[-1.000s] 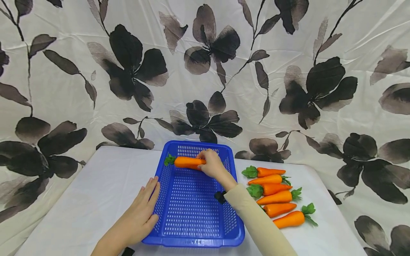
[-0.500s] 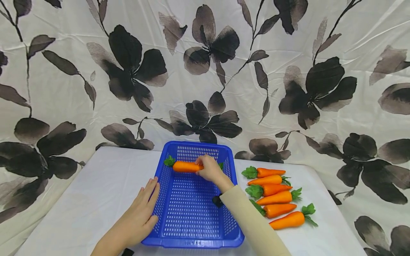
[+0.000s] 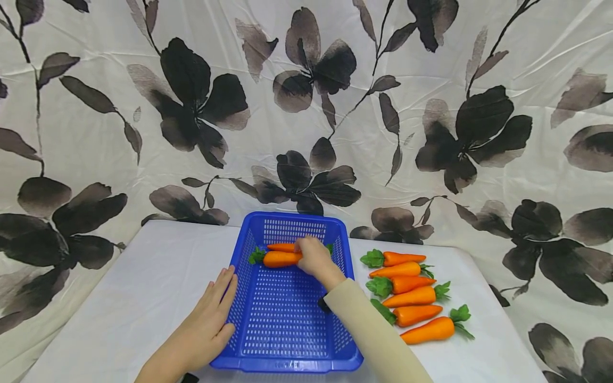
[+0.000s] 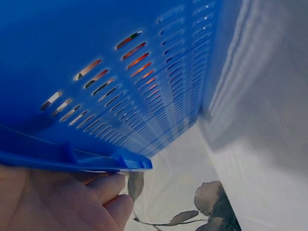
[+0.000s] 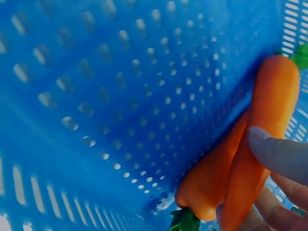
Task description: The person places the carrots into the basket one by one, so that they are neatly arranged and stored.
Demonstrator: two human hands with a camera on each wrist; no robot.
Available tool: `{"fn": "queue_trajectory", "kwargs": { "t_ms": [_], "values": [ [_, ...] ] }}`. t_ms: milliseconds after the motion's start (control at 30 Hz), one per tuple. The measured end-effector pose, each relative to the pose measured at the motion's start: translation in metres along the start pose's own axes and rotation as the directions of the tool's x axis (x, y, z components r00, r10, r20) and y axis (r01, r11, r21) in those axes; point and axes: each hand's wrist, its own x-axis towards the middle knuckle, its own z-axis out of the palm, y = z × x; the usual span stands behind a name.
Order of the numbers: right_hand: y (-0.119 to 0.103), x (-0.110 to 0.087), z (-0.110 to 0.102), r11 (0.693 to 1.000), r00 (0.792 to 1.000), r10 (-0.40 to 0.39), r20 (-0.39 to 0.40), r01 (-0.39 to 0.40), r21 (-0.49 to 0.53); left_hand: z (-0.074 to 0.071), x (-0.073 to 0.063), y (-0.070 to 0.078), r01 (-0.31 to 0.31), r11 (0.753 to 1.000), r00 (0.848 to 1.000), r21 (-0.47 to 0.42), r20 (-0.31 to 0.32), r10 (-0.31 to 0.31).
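Note:
My right hand (image 3: pixel 317 259) reaches into the blue basket (image 3: pixel 287 366) and pinches an orange carrot (image 3: pixel 281 259) with a green leafy top at its left end. Behind it, another carrot (image 3: pixel 280 247) lies near the basket's far wall, its leaves to the right. The right wrist view shows thumb and fingers around the held carrot (image 5: pixel 269 103), beside the other carrot (image 5: pixel 207 180). My left hand (image 3: pixel 206 314) rests with extended fingers along the basket's left rim. Seen from the left wrist, that hand (image 4: pixel 67 202) touches the rim from outside.
Several more carrots stand in a column right of the basket, among them a top one (image 3: pixel 404 258) and a lowest one (image 3: pixel 431 330). White cloth (image 3: pixel 129 298) covers the table. A floral curtain (image 3: pixel 306 133) hangs behind.
The right hand has lowered the held carrot into the basket and moved it slightly nearer, so the carrot behind it shows more. The left hand has stayed on the rim.

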Motion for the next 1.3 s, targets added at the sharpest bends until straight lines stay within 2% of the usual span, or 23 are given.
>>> {"fn": "queue_trajectory", "kwargs": {
  "t_ms": [633, 867, 1300],
  "values": [
    [0.001, 0.01, 0.01, 0.986, 0.999, 0.048, -0.015, -0.049, -0.161, 0.0, -0.001, 0.0, -0.009, 1.0, 1.0, 0.006, -0.012, 0.009],
    [0.002, 0.011, 0.011, 0.979, 0.999, 0.033, -0.041, -0.041, -0.201, 0.001, 0.0, 0.0, -0.019, 1.0, 0.999, 0.014, -0.028, 0.02],
    [0.003, 0.013, 0.012, 0.979, 0.997, 0.058, -0.053, -0.067, -0.192, 0.0, 0.0, 0.001, -0.02, 1.0, 0.999, 0.021, -0.026, 0.021]
  ]
}}
